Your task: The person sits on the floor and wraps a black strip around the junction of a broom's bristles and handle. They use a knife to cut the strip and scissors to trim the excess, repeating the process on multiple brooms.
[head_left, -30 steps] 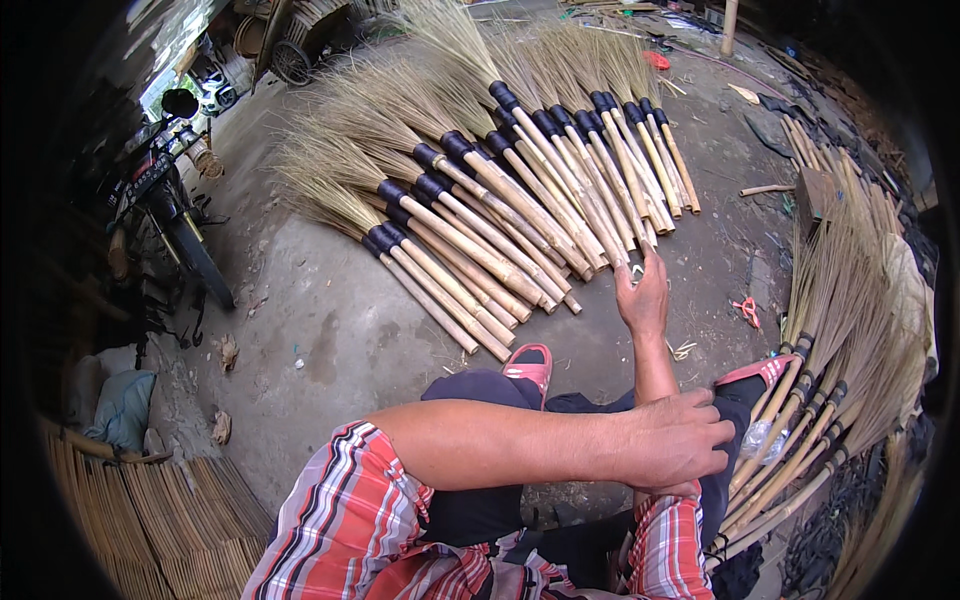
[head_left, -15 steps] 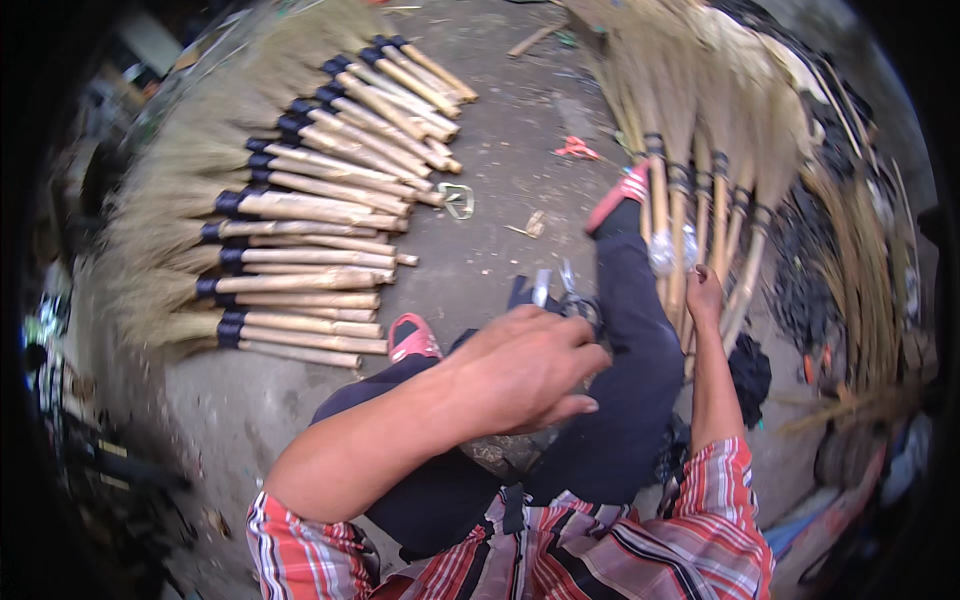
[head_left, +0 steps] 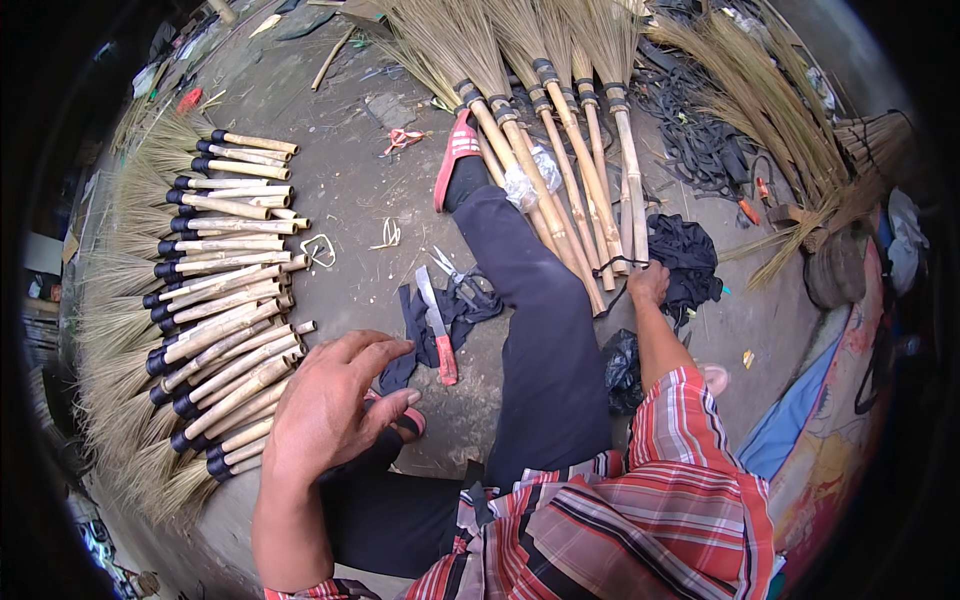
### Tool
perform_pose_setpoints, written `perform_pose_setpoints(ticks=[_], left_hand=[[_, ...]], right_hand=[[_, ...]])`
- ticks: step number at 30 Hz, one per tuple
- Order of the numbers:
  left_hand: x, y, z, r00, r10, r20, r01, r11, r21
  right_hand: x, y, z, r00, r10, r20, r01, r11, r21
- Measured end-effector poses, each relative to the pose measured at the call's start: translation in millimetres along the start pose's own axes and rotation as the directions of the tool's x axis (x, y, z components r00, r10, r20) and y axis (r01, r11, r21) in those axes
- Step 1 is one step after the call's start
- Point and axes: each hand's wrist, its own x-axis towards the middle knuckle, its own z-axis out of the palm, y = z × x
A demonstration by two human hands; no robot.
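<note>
My left hand (head_left: 335, 395) hangs in the air near the handle ends of the brooms on the left, fingers apart and thumb stretched out, holding nothing. My right hand (head_left: 648, 282) is closed at the lower ends of several long-handled brooms (head_left: 570, 150) lying beside my outstretched leg. A thin black strip (head_left: 607, 266) runs from those handle ends to the fingers, which appear to grip it. The fingertips are partly hidden. Clear crinkled plastic (head_left: 520, 188) clings to two of the handles. Black bands bind the bristles to the bamboo handles.
Finished-looking brooms (head_left: 225, 310) lie in a long row at left. Between my legs are a red-handled knife (head_left: 436, 325), scissors (head_left: 452, 270) and dark cloth (head_left: 405, 350). Black strips (head_left: 690, 135) and loose bristle bundles (head_left: 770, 110) lie at right, near a black cloth heap (head_left: 685, 260).
The view has swung to the right. My left hand has moved from in front of my lap toward the left row of brooms. My right hand stays by the handle ends.
</note>
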Motion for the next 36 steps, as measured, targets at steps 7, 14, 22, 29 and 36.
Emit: perform_pose_setpoints(ticks=[7,14,22,29,36], left_hand=[[3,-4,-2,0.999,-0.027,-0.025,0.027,1.0,0.012],[13,-2,-1,0.996,-0.084,-0.008,0.085,0.996,0.036],[22,7,-5,0.997,-0.073,-0.029,0.074,0.997,0.034],[29,26,-36,0.913,0.157,-0.378,-0.003,0.925,0.379],[51,28,-85,0.752,0.446,-0.485,0.245,0.493,0.835]], right_hand=[[41,7,15,0.993,-0.111,-0.028,0.113,0.991,0.066],[74,-21,22,0.979,-0.036,0.2,0.01,0.991,0.133],[65,-39,-17,0.991,-0.023,0.132,-0.019,0.949,0.314],[0,0,-73,0.929,-0.345,-0.131,0.367,0.822,0.436],[-64,-22,-133,0.751,-0.642,-0.157,0.629,0.622,0.466]])
